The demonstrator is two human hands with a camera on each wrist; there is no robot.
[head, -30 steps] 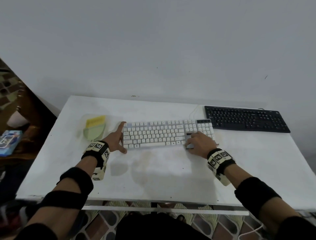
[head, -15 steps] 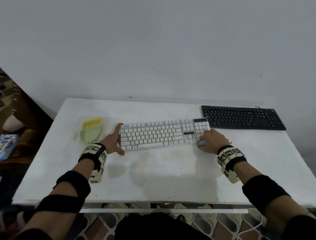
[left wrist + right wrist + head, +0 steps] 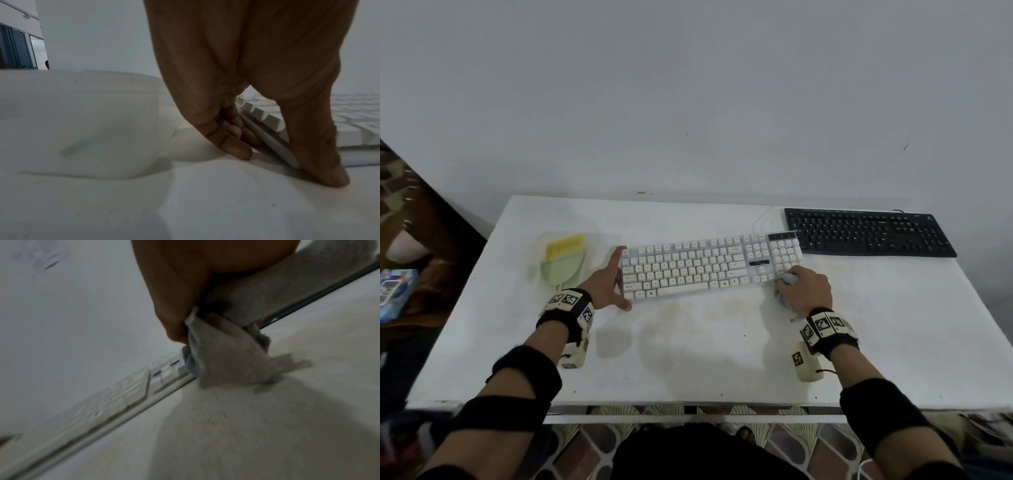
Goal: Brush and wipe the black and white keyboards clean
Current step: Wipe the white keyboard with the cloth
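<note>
The white keyboard [image 3: 709,265] lies across the middle of the white table [image 3: 688,359]. My left hand [image 3: 607,282] braces its left end, straight fingers along the side and thumb at the front corner [image 3: 320,162]. My right hand [image 3: 803,289] grips a crumpled grey cloth [image 3: 786,281] against the keyboard's front right corner; in the right wrist view the cloth [image 3: 228,353] bunches under the fingers at the keyboard edge [image 3: 164,374]. The black keyboard [image 3: 868,231] sits at the back right, untouched. A green brush with yellow bristles [image 3: 563,258] lies left of the white keyboard.
The brush rests in a translucent shallow container [image 3: 78,123] close to my left hand. The white keyboard's cable [image 3: 762,219] loops toward the back wall. The table's front edge [image 3: 688,406] is near my body. A blue box [image 3: 395,291] sits off the table at left.
My right hand has slid the cloth rightward along the white keyboard's front row, from below the arrow keys to its front right corner. The left hand stays at the left end.
</note>
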